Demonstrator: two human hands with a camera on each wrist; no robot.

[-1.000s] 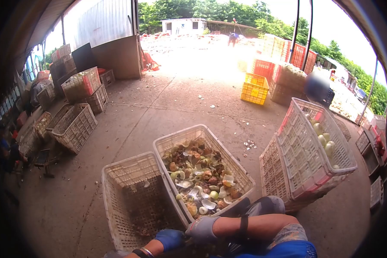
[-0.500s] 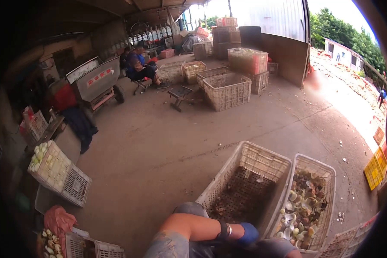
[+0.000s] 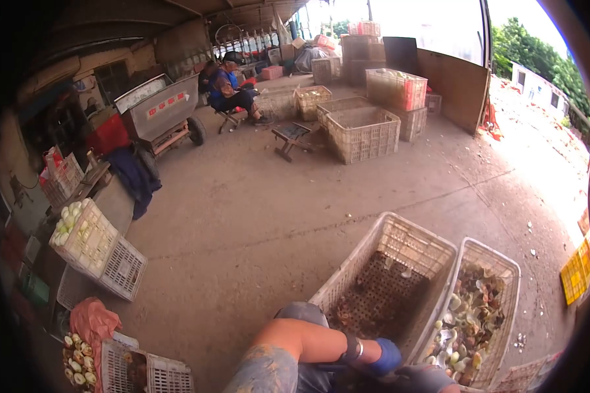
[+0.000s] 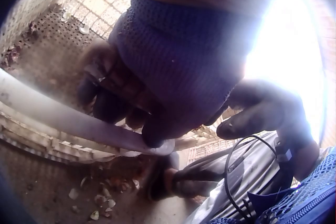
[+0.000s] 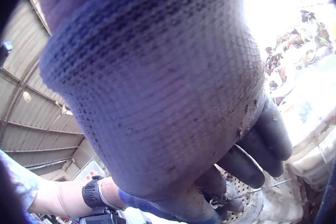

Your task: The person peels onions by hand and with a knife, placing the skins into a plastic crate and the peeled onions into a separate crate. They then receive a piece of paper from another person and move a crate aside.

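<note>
In the head view my left hand (image 3: 385, 357), in a blue glove, is low over the near end of a slatted plastic crate (image 3: 383, 229) with dark scraps on its floor. Its fingers are bent beside a pale rim (image 4: 52, 106) in the left wrist view. My right hand (image 5: 168, 108), in a dirty knit glove with dark-coated fingers, is close beside the blue glove. A thin metal piece (image 5: 262, 188) with a small loop shows at the bent fingers; I cannot tell which hand has it. A second crate (image 3: 514, 291), full of onion skins and trimmings, adjoins the first.
Tilted crates with pale peeled onions (image 3: 69, 219) are at the left. A metal cart (image 3: 160, 111) and a seated person (image 3: 233, 92) are farther back. Beyond a folding stool (image 3: 290, 139) stand stacked crates (image 3: 364, 134). A yellow crate (image 3: 577, 272) is at far right.
The head view has swung left from the bright yard to the shed's inside, then shifted slightly. Both hands stay low by the two crates.
</note>
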